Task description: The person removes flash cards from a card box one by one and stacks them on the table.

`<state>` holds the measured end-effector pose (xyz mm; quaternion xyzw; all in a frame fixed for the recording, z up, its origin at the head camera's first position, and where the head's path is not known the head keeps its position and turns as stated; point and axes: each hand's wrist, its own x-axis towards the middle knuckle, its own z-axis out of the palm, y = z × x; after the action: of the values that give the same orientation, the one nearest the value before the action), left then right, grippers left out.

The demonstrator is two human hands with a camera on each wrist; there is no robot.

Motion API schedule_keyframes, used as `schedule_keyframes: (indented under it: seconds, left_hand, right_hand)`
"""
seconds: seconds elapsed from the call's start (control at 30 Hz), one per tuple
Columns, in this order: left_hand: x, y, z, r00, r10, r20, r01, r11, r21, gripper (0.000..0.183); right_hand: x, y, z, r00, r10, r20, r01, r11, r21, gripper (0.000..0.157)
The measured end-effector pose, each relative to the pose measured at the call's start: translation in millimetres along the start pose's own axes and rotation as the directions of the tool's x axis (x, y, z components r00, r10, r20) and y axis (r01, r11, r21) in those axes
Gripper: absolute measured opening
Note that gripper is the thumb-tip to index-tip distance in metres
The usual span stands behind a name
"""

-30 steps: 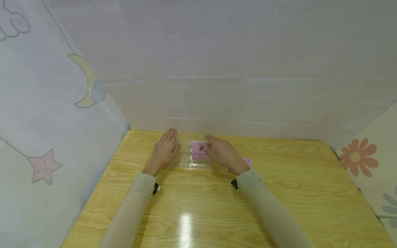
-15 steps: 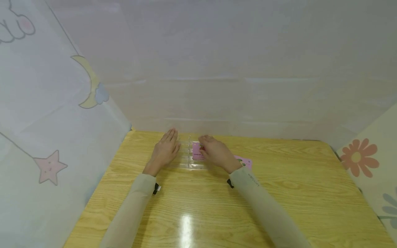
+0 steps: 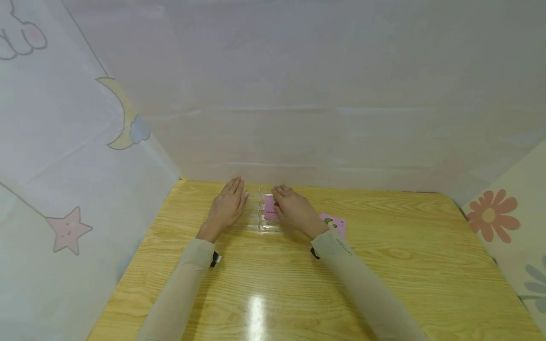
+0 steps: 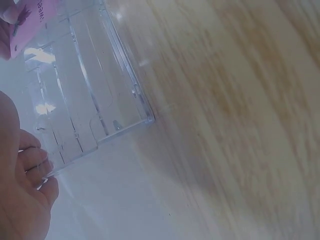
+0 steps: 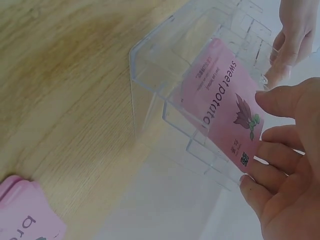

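A clear plastic card rack [image 3: 260, 226] with stepped slots stands at the table's back, against the wall covering. My left hand [image 3: 226, 206] holds its left side; in the left wrist view, the fingers [image 4: 36, 162] bend round the rack's edge. A pink card [image 5: 215, 110] printed "sweet potato" with a plant drawing leans in the rack. My right hand [image 5: 295, 155] pinches this card by its outer edge, thumb in front and fingers behind. From the head view, my right hand [image 3: 296, 210] hides much of the card.
Right of the rack lies a small pile of pink cards [image 3: 334, 223], its top one showing a green drawing; part of its word reads "br" in the right wrist view. Pale printed sheets [image 3: 273, 118] enclose the wooden table [image 3: 273, 284] at the back and sides.
My right hand has shifted left over the sweet potato card, covering more of it. More of the pink card pile now shows beside the wrist. My left hand stays on the rack.
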<state>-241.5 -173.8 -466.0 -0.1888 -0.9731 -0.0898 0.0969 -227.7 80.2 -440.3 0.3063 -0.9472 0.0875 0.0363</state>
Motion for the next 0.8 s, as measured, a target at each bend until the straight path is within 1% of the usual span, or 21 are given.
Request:
schedule_keyframes:
  seconds: [0.23,0.4,0.63,0.7,0.8]
  left_hand:
    - [0.7,1.1,1.1,1.000,0.004,-0.006,-0.004,1.000,0.019,0.063]
    - [1.0,1.2,1.0,1.000,0.009,-0.019,-0.009,1.000,0.018,0.063]
    - [-0.6,1.4,1.2,1.000,0.005,-0.021,-0.005,1.000,0.002,0.063]
    - [-1.1,1.8,0.8,1.000,0.008,-0.022,-0.008,1.000,0.003,0.063]
    - [-1.7,2.2,0.1,1.000,0.012,-0.021,-0.012,1.000,0.004,0.063]
  right_hand:
    - [-1.0,-5.8,-0.8,1.000,0.028,0.006,-0.028,1.000,-0.013,0.056]
    - [-1.9,-9.5,-0.3,1.000,0.023,-0.014,-0.024,0.998,-0.055,0.054]
    - [-4.4,-13.4,4.2,1.000,0.010,-0.004,-0.010,0.992,-0.124,0.055]
    - [-5.6,-14.2,4.9,1.000,0.009,-0.010,-0.010,0.991,-0.131,0.054]
    - [-7.3,-15.4,4.7,1.000,0.021,-0.008,-0.022,0.993,-0.114,0.054]
